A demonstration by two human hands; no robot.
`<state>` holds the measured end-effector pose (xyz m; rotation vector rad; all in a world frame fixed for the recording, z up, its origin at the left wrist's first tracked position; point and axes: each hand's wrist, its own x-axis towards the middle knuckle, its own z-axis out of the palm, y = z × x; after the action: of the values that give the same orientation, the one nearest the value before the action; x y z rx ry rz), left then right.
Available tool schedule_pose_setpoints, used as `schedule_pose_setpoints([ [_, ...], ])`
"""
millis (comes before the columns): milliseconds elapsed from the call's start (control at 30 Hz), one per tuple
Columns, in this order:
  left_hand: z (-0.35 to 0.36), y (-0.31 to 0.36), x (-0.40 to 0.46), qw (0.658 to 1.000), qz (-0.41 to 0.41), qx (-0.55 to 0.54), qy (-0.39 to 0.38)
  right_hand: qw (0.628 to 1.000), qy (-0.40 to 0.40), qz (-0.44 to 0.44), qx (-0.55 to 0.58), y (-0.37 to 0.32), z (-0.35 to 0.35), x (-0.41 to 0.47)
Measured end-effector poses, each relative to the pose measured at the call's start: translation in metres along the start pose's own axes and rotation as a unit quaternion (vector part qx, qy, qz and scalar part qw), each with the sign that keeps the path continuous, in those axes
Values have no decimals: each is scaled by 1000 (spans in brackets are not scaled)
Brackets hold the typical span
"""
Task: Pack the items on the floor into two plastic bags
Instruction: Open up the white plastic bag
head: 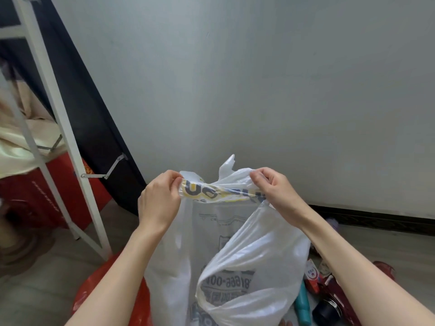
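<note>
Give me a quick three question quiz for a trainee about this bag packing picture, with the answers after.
1. True or false: both hands pinch the top edge of the white plastic bag.
2. Which lies beside the white bag, under the right forearm? A) a teal bottle B) a green apple C) a folded towel
3. Fill in: the other plastic bag, low at the left, is ____ in colour.

Key
1. True: the left hand and right hand stretch the edge between them.
2. A, the teal bottle.
3. Red, the red bag.
</note>
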<state>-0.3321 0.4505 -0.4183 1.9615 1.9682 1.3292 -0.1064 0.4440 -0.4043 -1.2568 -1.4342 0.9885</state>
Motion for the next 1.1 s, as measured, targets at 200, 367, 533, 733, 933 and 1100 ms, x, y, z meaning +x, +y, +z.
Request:
schedule_pose_setpoints([
  [200, 15, 30, -20, 951, 290, -50, -99, 990, -51, 44, 122, -5, 8, -1],
  [367, 25, 43, -22, 942, 293, -115, -117, 987, -62, 42, 139, -12, 10, -3],
  [533, 23, 42, -16, 962, 246, -94, -70, 993, 70, -30, -86, -4, 10, 1],
  [733, 20, 41, -9, 993, 78, -87, -5, 951, 169, -165, -198, -23, 36, -21],
  [933, 1, 52, -9, 980, 27, -191, -56, 937, 152, -126, -288, -14, 47, -27],
  [1100, -10, 54, -12, 968, 30, -224, -111, 927, 161, -111, -319, -1, 35, -18],
])
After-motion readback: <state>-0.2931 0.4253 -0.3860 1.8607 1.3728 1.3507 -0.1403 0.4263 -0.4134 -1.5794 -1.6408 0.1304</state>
